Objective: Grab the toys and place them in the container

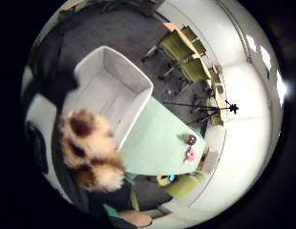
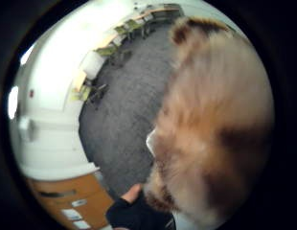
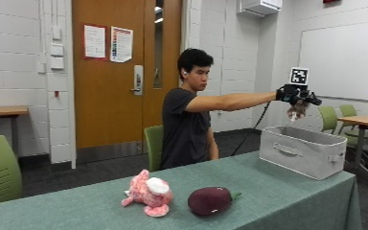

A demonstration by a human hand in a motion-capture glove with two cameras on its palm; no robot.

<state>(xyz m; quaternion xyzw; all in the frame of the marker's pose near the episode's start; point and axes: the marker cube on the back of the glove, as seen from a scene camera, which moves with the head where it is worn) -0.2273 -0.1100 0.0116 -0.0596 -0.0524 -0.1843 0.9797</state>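
His gloved right hand (image 3: pixel 293 95) clutched a fluffy tan plush toy (image 3: pixel 295 110) above the grey fabric container (image 3: pixel 302 151); it looked soft, light and squashy, easily gripped anywhere round its body

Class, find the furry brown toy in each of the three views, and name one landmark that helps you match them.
Outside view: furry brown toy hangs from the gloved right hand, above the grey container.
Little finger side view: toy beside the container.
Thumb side view: toy fills much of the picture.
Shared landmark: the toy itself.
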